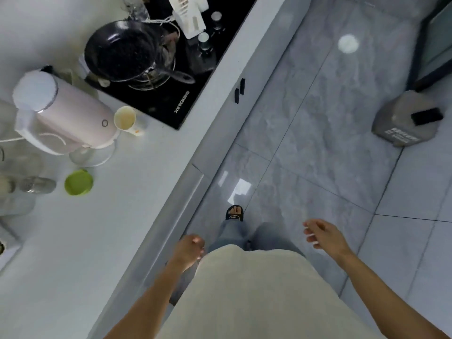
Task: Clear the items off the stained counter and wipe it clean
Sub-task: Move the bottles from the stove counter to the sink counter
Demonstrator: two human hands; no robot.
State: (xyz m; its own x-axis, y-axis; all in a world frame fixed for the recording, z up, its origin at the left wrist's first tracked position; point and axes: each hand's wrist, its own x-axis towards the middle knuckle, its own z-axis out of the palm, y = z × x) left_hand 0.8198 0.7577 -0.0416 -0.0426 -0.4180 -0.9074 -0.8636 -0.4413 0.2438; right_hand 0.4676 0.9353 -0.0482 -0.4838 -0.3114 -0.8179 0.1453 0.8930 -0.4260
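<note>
- The left hand (189,249) hangs low beside the person's hip, in front of the counter (102,241) edge; its fingers curl loosely and hold nothing.
- The right hand (322,234) is out over the floor (318,143), well apart from the counter, fingers relaxed and spread a little, empty.
- The counter is white and runs along the left of the view.
- A pale pink kettle (63,111) stands on it near the back, on a white base with a cord.
- A small cup (124,118) with a yellowish, stained inside sits just beside the kettle; orange specks mark the surface next to it.
- A green lid (78,182) lies flat nearer the person, apart from the kettle.
- Clear glass jars (36,184) cluster at the far left edge, blurred.
- A black hob (176,99) is set into the counter beyond the cup, with a dark pan (122,51) on its burner, handle pointing toward the counter's front edge.
- A white box (188,13) lies on the hob's far end.
- On the grey tiled floor, a grey bag (406,121) sits at the right.
- One foot in a black sandal (234,212) shows below the person's beige top.
</note>
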